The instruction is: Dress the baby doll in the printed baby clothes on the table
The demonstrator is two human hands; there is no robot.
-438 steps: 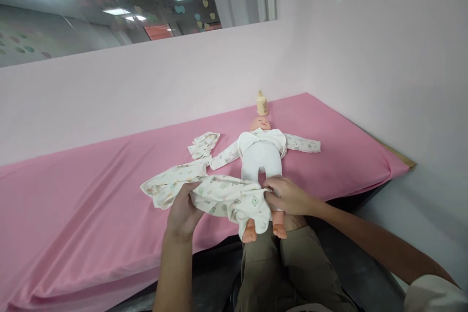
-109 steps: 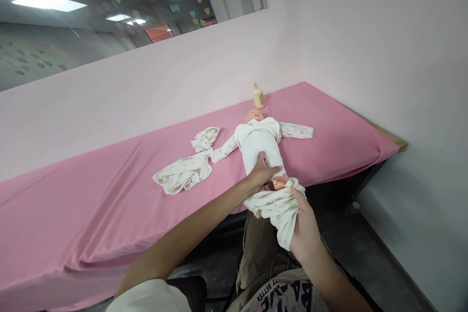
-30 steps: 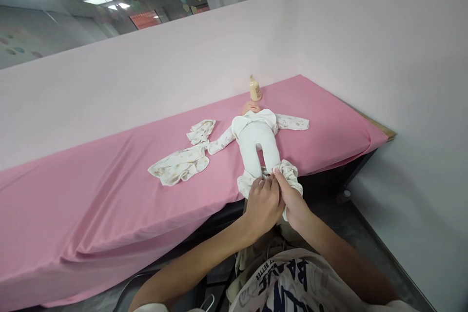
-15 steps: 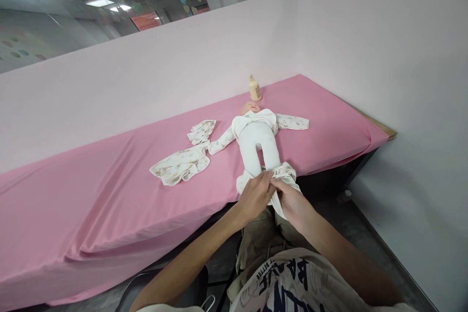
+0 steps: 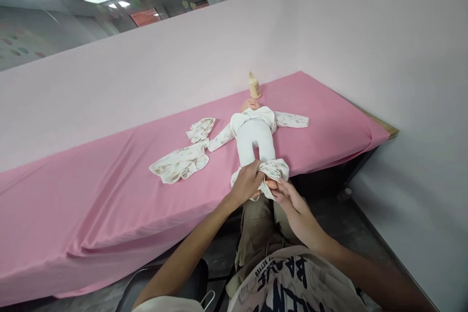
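Observation:
A baby doll (image 5: 256,135) lies on its back, head toward the wall, in white leggings-like covering and a patterned top folded up at its chest. Patterned white baby pants (image 5: 275,169) are bunched around its lower legs at the table's front edge. My left hand (image 5: 247,184) is closed on the bunched fabric by the ankles. One bare doll foot (image 5: 271,184) pokes out of a pants leg. Right beside that foot is my right hand (image 5: 295,205), fingers stretched and apart, fingertips at the foot and cuff. The other foot is mostly hidden behind my left hand.
A pump bottle (image 5: 255,86) stands behind the doll's head. Patterned baby garments (image 5: 181,162) lie left of the doll on the pink-covered table (image 5: 109,195). A dark chair (image 5: 164,282) is at the lower left. Walls border the table's back and right.
The doll's foot now shows out of the pants leg, which is pushed up into a tighter bunch. My right hand has loosened from the fabric; my left has shifted slightly left.

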